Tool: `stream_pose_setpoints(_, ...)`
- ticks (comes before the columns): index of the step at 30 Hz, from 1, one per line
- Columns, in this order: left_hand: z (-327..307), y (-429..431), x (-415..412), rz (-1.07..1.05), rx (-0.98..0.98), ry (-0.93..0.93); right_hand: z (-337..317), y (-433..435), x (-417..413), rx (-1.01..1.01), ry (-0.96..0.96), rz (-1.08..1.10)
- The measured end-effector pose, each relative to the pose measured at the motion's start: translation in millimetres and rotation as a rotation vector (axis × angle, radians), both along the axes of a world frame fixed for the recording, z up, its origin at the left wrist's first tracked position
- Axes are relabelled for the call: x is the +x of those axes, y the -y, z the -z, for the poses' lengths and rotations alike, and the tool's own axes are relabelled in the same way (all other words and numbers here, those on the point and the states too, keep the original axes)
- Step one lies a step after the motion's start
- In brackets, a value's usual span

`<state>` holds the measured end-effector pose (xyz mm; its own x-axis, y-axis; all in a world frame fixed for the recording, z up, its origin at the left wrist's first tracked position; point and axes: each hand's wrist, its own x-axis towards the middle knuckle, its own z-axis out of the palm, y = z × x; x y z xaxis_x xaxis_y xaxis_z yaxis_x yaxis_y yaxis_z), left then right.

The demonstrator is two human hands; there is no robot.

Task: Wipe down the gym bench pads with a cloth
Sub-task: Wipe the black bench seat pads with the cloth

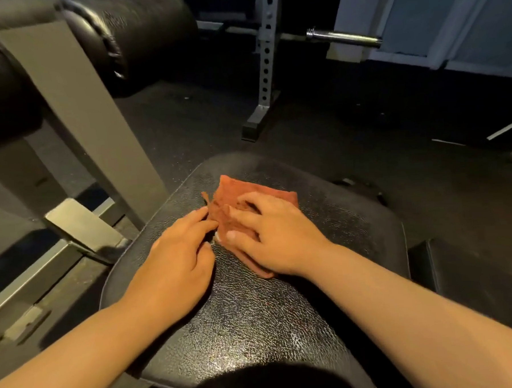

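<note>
Right fingers [241, 213] flat on cloth [234, 189], pad [255, 312] beneath

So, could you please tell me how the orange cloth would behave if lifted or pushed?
The cloth looks thin and wrinkled, so it would probably droop when lifted. Pushed by the right hand, it may bunch on the grainy bench pad.

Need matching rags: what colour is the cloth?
The cloth is rusty orange-red; head view.

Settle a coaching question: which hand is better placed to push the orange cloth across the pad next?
Right. The right hand lies flat on the orange cloth on the black textured bench pad; the left hand only touches its edge.
</note>
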<state>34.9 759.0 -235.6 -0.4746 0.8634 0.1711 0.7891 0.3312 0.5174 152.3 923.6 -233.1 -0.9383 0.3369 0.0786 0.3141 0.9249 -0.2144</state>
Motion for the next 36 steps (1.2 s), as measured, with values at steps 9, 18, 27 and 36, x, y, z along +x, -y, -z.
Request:
stream_pose_setpoints(9,-10,-10,-32,0.089,-0.082,-0.209,4,-1,-27,-0.076,0.009,0.011)
stream_pose_setpoints(18,-1,-17,-44,0.057,-0.1,-0.178,10,-24,-65,-0.039,0.015,0.217)
stream_pose_setpoints(27,0,-18,-44,0.051,-0.083,-0.155,9,-52,-38,-0.018,0.084,0.235)
stream_pose_setpoints(36,1,15,-39,0.081,-0.135,-0.126,1,11,10,-0.102,0.092,-0.062)
